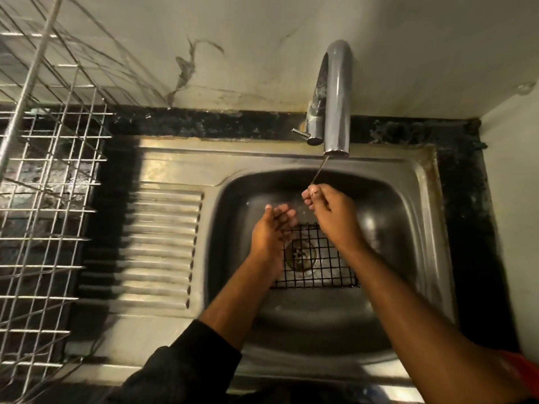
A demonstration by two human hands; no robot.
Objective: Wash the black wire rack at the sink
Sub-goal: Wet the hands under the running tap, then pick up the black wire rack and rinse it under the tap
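The black wire rack point(316, 268) lies flat on the floor of the sink point(420, 182), over the drain point(300, 255), in the middle of the basin. It looks close to square, so no long axis can be told; its edges run roughly in line with the basin walls, and its far part is hidden under the two hands.

The left hand point(272, 225) hovers above the rack's far left corner, palm turned to the right, fingers straight and close together, holding nothing; whether it touches the rack cannot be told. The right hand point(329, 208) is to the right and farther away, under the tap point(335, 97). Its fingers are curled inward with the tips bunched near the thumb, and a thin stream of water point(319, 170) falls onto them. Nothing can be seen in its grasp.

A ribbed draining board point(163, 240) lies left of the basin, and a silver wire dish rack point(49, 182) stands at the far left.
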